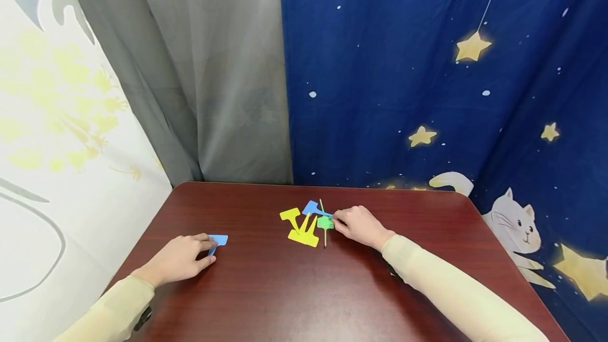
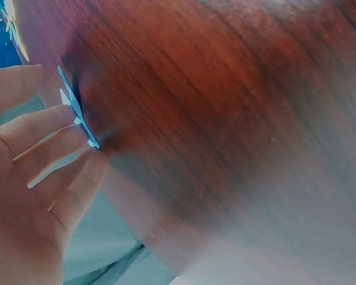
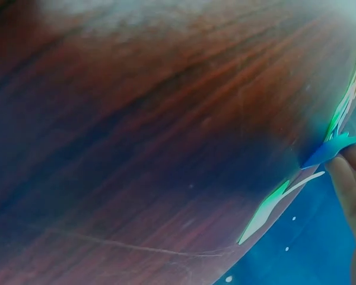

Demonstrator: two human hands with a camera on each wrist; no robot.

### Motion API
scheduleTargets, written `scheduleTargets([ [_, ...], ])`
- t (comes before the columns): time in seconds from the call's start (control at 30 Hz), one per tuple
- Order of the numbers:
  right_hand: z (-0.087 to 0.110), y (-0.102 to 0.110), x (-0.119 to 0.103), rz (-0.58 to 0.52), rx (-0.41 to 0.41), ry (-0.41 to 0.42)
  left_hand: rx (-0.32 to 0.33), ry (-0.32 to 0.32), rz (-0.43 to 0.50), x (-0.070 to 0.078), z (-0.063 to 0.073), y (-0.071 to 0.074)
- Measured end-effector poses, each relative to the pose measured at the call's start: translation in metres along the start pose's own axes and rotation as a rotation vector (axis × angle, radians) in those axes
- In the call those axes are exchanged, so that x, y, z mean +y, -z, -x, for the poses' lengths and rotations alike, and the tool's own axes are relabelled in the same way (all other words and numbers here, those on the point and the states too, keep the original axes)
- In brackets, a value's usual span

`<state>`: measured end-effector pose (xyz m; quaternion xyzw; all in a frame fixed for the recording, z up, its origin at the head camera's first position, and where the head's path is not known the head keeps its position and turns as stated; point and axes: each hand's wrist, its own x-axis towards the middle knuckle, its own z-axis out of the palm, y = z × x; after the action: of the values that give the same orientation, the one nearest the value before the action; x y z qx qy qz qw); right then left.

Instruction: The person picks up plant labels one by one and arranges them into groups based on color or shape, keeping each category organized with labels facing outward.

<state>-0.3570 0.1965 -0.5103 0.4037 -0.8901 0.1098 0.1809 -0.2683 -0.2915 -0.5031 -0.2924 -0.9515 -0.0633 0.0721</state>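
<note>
- At ten o'clock from the middle of the worktop (image 1: 266,289), a white hanging (image 1: 57,104) shows yellow flowers.
- At nine o'clock, the left hand (image 1: 182,257) has its fingers relaxed, their tips touching a blue tag; the thumb is apart from it.
- Between nine and ten, that left blue tag (image 1: 220,238) is at the fingertips, its stem toward seven o'clock.
- At eleven o'clock, a single yellow tag (image 1: 290,215) lies with its stem toward five.
- Just beside it, at its four o'clock, a yellow pair (image 1: 303,238) overlaps, both stems toward one o'clock.
- Between eleven and twelve, the right blue tag (image 1: 311,207) runs its stem toward four o'clock.
- At twelve o'clock, green tags (image 1: 325,222) lie with stems toward twelve and six.
- At one o'clock, the right hand (image 1: 358,225) pinches the right blue tag by its stem end, close above the green tags.
- Between two and three, past the worktop's edge, a blue curtain (image 1: 570,183) shows a printed cat (image 1: 515,221).
</note>
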Motion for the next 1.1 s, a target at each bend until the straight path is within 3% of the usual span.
scheduleTargets([
  [0.27,0.001,0.003,-0.004,0.046,-0.082,0.043,0.014,0.01,-0.014,0.001,0.001,-0.004],
  [0.67,-0.008,0.011,-0.007,0.112,0.061,0.103,0.037,0.023,-0.07,0.001,0.007,-0.01],
  [0.93,-0.024,0.013,-0.023,0.078,0.012,0.061,0.095,0.017,-0.031,0.001,0.01,-0.009],
  [1.1,-0.035,0.007,-0.033,0.036,0.005,0.101,0.101,-0.018,-0.019,0.002,0.01,-0.011],
])
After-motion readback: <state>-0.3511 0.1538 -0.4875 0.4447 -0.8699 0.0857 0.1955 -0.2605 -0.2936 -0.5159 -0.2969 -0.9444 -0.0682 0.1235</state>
